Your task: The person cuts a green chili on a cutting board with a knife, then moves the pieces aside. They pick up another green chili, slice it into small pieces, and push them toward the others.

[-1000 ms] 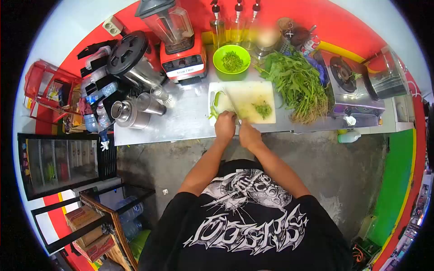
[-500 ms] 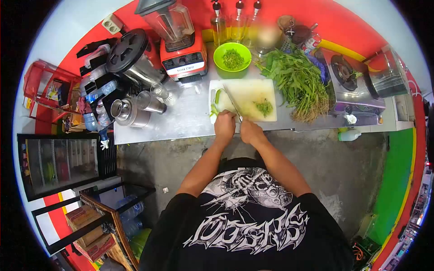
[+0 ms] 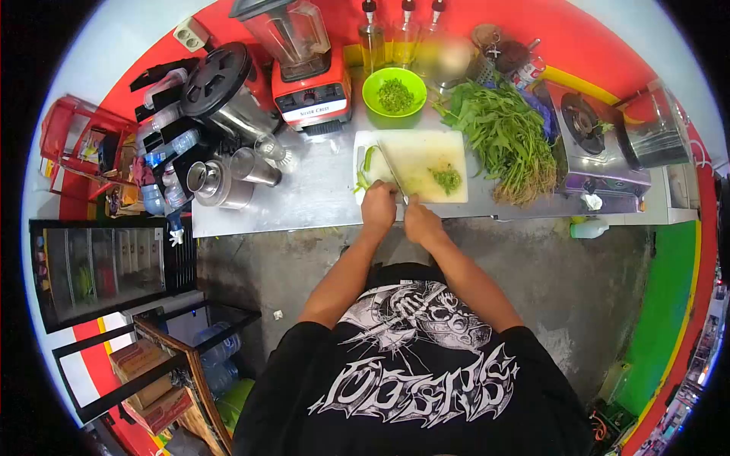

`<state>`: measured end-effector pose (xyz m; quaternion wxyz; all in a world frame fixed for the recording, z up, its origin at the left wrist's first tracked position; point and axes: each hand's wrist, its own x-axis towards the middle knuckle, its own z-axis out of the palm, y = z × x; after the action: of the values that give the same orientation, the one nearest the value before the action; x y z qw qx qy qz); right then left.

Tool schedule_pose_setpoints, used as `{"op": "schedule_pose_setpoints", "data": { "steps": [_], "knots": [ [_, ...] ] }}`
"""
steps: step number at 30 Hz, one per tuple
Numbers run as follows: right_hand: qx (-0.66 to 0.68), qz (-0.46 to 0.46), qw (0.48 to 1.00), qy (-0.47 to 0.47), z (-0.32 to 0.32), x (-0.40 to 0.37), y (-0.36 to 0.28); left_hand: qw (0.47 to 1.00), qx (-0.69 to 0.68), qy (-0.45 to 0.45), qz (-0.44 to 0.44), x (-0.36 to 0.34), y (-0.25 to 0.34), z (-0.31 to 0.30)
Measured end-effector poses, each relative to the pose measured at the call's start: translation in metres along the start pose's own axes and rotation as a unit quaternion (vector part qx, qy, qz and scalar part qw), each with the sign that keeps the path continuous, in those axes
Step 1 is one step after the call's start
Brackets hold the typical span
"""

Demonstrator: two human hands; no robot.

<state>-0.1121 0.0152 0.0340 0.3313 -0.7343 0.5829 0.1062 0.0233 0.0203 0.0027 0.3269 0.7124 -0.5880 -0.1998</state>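
Note:
A white cutting board (image 3: 414,139) lies on the metal counter's front part. My right hand (image 3: 422,223) is closed around the handle of a kitchen knife (image 3: 391,166), its blade slanting away to the upper left over the board. Beside it, my left hand (image 3: 379,206) rests with bent fingers at the board's front edge, closed on long green vegetable pieces (image 3: 368,159) left of the blade; their kind is hard to tell. A small heap of chopped greens (image 3: 446,179) sits on the board's right side. Behind the board, a lime-green bowl (image 3: 372,91) contains more chopped green bits.
Right of the board lies a big bunch of leafy greens with roots (image 3: 506,140), then a gas stove (image 3: 601,148). A red blender (image 3: 312,99), metal shakers (image 3: 217,186) and a lidded steel container (image 3: 228,91) stand to the left. Pump bottles (image 3: 372,42) line the back wall.
The view has shifted slightly. Both hands keep nearly the same place, and the knife still slants over the board beside the green pieces.

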Motion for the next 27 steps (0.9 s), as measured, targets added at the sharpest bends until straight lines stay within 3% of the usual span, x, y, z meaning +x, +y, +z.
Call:
{"op": "schedule_pose_setpoints", "data": {
  "steps": [9,17,20,25,27],
  "knots": [
    [0.019,0.018,1.0,-0.007,0.005,-0.009,-0.002,1.0,-0.012,0.01,0.004,0.0,-0.001,0.002],
    [0.081,0.001,0.996,0.042,0.006,0.0,0.008,1.0,0.008,-0.009,0.02,0.002,0.0,0.002],
    [0.054,0.02,0.998,0.012,-0.001,-0.004,0.023,0.999,0.031,-0.014,0.016,0.002,-0.003,0.008],
    [0.123,0.083,0.987,0.06,-0.01,-0.001,0.063,0.999,0.047,-0.012,0.004,0.006,0.009,0.015],
    [0.128,0.119,0.981,0.083,-0.016,-0.001,0.067,0.999,0.035,-0.006,0.041,0.009,0.008,0.02]
  ]
}}
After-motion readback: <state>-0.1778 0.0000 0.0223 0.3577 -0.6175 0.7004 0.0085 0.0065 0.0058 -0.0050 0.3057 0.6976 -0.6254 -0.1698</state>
